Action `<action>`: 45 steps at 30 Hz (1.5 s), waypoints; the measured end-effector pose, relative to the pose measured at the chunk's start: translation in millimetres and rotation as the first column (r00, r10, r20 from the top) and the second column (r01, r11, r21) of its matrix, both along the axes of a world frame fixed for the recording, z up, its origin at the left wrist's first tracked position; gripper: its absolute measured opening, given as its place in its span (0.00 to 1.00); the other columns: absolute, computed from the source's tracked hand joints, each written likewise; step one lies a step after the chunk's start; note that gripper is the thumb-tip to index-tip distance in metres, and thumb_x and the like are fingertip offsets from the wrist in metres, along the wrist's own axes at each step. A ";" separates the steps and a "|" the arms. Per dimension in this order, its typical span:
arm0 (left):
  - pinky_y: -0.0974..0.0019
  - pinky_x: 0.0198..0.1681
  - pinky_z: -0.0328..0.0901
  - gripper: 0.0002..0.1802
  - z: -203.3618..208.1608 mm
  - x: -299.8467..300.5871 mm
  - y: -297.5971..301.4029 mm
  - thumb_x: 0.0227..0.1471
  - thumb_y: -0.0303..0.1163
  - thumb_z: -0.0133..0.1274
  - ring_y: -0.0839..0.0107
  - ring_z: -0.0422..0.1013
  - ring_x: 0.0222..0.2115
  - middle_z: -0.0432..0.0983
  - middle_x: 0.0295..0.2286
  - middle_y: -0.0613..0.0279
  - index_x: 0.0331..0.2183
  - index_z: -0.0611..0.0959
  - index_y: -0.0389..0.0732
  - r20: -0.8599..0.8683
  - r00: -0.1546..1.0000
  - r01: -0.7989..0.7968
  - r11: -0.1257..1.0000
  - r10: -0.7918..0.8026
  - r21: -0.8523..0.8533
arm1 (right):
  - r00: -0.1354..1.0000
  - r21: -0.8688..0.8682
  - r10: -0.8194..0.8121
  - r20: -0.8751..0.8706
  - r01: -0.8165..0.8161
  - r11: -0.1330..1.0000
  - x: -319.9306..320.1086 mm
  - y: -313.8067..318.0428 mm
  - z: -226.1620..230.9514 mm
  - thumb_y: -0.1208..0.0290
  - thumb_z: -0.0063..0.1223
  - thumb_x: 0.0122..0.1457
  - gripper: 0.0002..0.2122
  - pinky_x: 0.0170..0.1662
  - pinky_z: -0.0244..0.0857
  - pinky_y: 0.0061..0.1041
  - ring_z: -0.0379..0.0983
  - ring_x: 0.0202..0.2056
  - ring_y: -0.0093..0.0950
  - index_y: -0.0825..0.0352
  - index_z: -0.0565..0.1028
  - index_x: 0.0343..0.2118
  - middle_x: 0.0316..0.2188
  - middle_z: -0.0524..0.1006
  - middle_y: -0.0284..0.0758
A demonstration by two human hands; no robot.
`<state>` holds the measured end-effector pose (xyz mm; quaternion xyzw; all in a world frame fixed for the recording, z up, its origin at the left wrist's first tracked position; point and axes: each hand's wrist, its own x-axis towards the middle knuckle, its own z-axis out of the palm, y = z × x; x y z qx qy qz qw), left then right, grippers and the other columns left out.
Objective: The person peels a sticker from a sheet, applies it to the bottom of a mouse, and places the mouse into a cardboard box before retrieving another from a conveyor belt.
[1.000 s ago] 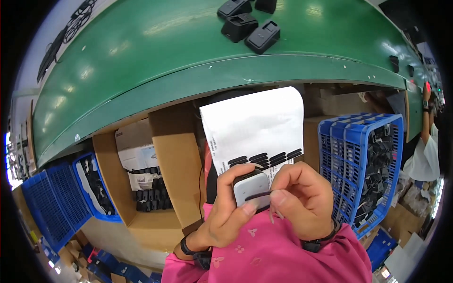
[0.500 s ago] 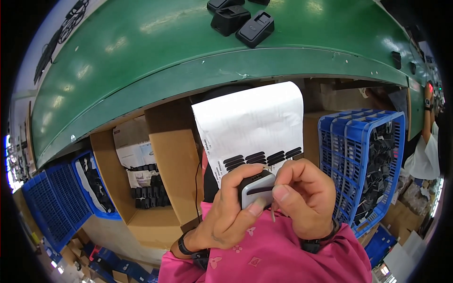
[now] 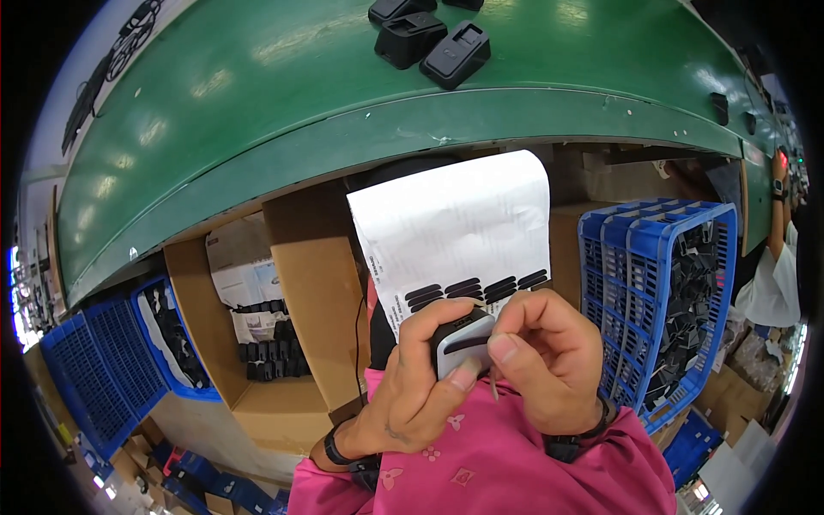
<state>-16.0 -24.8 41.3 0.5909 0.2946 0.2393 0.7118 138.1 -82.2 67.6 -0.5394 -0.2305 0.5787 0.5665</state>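
Note:
My left hand (image 3: pixel 412 378) grips a small device with a black casing and a silver-grey face (image 3: pixel 450 364). Its fingers wrap round the far side, and the thumb presses the grey face. Across that face lies a narrow black strip (image 3: pixel 463 344) with rounded ends. My right hand (image 3: pixel 549 365) is closed, thumb and index finger pinched at the strip's right end, which they cover. Below these fingertips hangs a thin pale piece (image 3: pixel 494 388), too small to name. Just beyond both hands, a white sheet (image 3: pixel 455 223) carries rows of black oval stickers (image 3: pixel 463 288).
Black charger cradles (image 3: pixel 457 57) stand on the green workbench (image 3: pixel 283 77) ahead. Left of me is an open cardboard box (image 3: pixel 318 300) with black parts inside. A blue crate (image 3: pixel 622 249) of black parts stands at right. Another person's arm (image 3: pixel 778 215) shows at far right.
Both hands and the device have shifted very slightly left. My right fingertips still pinch at the strip's right end; my left grip looks the same.

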 end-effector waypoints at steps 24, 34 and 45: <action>0.61 0.47 0.61 0.28 -14.9 -2.3 -10.4 0.50 0.23 0.46 0.60 0.68 0.40 0.65 0.44 0.45 0.53 0.58 0.30 -0.085 0.992 -0.075 0.967 0.098 0.243 | 0.970 -0.026 -0.017 0.242 0.024 0.999 -9.8 2.2 -11.4 0.82 0.49 0.57 0.03 0.25 0.62 0.13 0.67 0.23 0.13 0.72 0.68 0.33 0.25 0.72 0.31; 0.71 0.36 0.62 0.31 -27.2 -15.8 -2.9 0.50 0.45 0.48 0.71 0.68 0.29 0.71 0.29 0.54 0.50 0.63 0.37 0.062 0.902 -0.354 0.815 0.426 -0.459 | 0.947 -0.077 -0.234 0.220 0.256 0.964 2.2 19.9 -25.9 0.80 0.47 0.57 0.02 0.24 0.63 0.15 0.69 0.21 0.18 0.69 0.70 0.33 0.24 0.73 0.32; 0.70 0.26 0.66 0.22 -161.3 -252.2 18.1 0.58 0.43 0.42 0.74 0.67 0.27 0.71 0.34 0.61 0.45 0.71 0.35 -0.396 0.388 -0.915 0.398 0.832 -0.061 | 0.939 0.101 -0.206 -0.274 0.241 0.965 263.9 69.4 -146.6 0.64 0.53 0.60 0.12 0.35 0.72 0.19 0.74 0.32 0.23 0.70 0.75 0.37 0.34 0.78 0.36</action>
